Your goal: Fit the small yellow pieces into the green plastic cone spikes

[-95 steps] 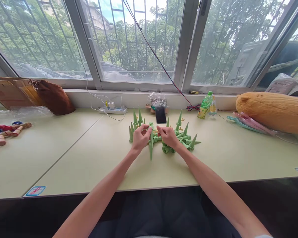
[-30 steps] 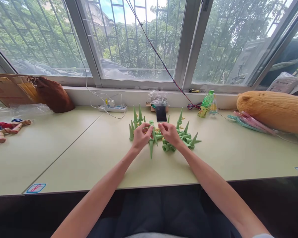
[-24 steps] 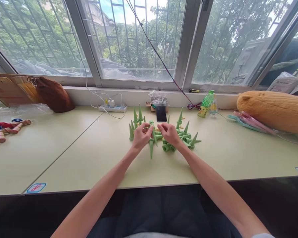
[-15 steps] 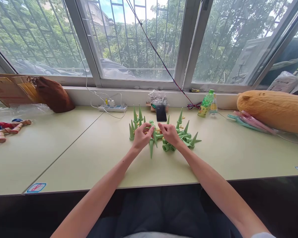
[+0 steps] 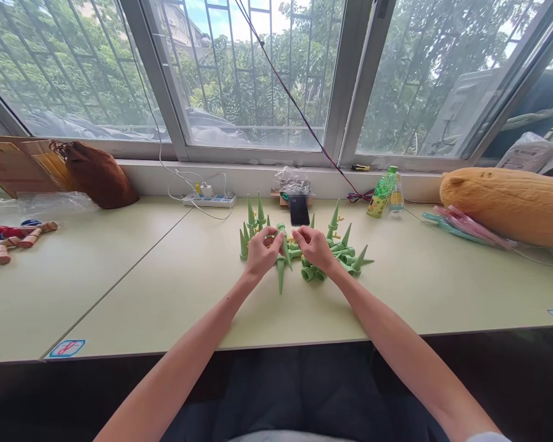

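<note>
My left hand (image 5: 262, 253) is closed around a green plastic watering spike (image 5: 286, 253), whose point hangs down toward the table. Just to its right, my right hand (image 5: 315, 248) is pinched, fingertips close to the spike's top; whatever sits in that pinch is too small to make out. Behind my left hand, several green spikes with collars stand point up (image 5: 251, 213). Another spike (image 5: 281, 276) lies below the hands, pointing at me. Beside my right hand is a pile of green tubular pieces (image 5: 341, 253), and an upright spike (image 5: 333, 220) there carries small yellow valves.
A black phone (image 5: 299, 210) lies behind the hands. Further back are a power strip (image 5: 216, 201), a green-capped bottle (image 5: 383, 191) and a brown pouch (image 5: 99, 175). Wooden toys (image 5: 13, 239) lie far left; a tan plush (image 5: 507, 202) is at right.
Both hands stay almost in place around the spike. My right fingertips have shifted very slightly, and the left fingers have turned a little on the spike.
</note>
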Action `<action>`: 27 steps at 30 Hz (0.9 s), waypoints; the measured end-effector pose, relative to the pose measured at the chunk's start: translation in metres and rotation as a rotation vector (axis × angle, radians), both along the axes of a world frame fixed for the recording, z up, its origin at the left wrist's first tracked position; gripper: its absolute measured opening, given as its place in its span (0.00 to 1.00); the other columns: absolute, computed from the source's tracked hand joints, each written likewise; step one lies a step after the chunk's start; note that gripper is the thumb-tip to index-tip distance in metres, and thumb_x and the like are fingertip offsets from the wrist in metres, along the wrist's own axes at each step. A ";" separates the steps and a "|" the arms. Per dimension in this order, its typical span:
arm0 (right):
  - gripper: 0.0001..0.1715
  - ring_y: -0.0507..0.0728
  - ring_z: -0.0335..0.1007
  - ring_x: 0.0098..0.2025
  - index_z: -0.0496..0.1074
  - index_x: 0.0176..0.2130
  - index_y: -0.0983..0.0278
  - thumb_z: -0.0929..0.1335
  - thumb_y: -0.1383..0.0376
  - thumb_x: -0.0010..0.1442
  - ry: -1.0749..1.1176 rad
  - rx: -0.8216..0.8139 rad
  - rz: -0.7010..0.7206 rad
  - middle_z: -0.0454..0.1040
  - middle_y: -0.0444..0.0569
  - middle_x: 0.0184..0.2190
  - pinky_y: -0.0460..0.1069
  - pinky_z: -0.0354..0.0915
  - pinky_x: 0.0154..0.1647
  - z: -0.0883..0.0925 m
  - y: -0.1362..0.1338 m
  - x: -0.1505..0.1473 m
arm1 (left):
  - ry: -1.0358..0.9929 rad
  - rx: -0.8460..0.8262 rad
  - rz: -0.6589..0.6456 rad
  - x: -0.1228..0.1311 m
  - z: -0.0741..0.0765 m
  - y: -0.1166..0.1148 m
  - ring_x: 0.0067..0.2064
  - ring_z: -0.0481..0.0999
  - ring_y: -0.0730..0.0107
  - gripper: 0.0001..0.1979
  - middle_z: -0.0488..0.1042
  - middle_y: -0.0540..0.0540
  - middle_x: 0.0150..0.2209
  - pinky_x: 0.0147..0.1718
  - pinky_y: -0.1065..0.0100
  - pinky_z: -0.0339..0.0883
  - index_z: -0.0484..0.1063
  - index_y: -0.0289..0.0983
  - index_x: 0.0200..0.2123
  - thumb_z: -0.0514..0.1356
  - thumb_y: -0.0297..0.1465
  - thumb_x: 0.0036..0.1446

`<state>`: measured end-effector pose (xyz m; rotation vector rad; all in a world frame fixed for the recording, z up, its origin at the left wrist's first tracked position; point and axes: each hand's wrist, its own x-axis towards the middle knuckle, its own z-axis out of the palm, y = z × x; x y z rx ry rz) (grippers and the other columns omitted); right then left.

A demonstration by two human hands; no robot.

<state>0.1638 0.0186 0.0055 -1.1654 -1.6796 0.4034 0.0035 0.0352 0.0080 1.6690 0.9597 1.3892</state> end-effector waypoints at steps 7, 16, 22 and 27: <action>0.33 0.50 0.53 0.21 0.57 0.19 0.63 0.57 0.44 0.65 -0.029 0.005 -0.019 0.60 0.43 0.17 0.47 0.50 0.25 -0.003 0.003 0.000 | 0.013 0.045 -0.044 0.000 0.001 -0.002 0.24 0.73 0.72 0.15 0.71 0.49 0.26 0.20 0.72 0.68 0.70 0.37 0.32 0.62 0.43 0.53; 0.27 0.50 0.53 0.22 0.62 0.25 0.62 0.59 0.46 0.64 0.010 0.008 0.010 0.60 0.41 0.18 0.46 0.50 0.25 0.000 -0.001 -0.001 | 0.012 0.033 -0.002 0.000 -0.001 0.000 0.22 0.74 0.71 0.15 0.71 0.50 0.23 0.19 0.72 0.65 0.69 0.37 0.33 0.62 0.44 0.53; 0.27 0.50 0.52 0.23 0.63 0.27 0.63 0.60 0.45 0.63 -0.002 0.017 0.032 0.60 0.41 0.20 0.46 0.51 0.25 0.000 -0.001 -0.001 | -0.005 0.022 0.013 0.000 -0.001 0.000 0.23 0.73 0.72 0.15 0.71 0.50 0.24 0.20 0.72 0.67 0.70 0.37 0.33 0.63 0.44 0.52; 0.32 0.49 0.51 0.22 0.58 0.20 0.63 0.58 0.45 0.65 -0.032 0.026 0.015 0.59 0.42 0.18 0.46 0.49 0.25 -0.003 0.002 0.000 | 0.010 0.043 -0.019 0.000 0.002 -0.003 0.24 0.71 0.74 0.15 0.69 0.50 0.26 0.20 0.74 0.66 0.70 0.36 0.33 0.63 0.43 0.53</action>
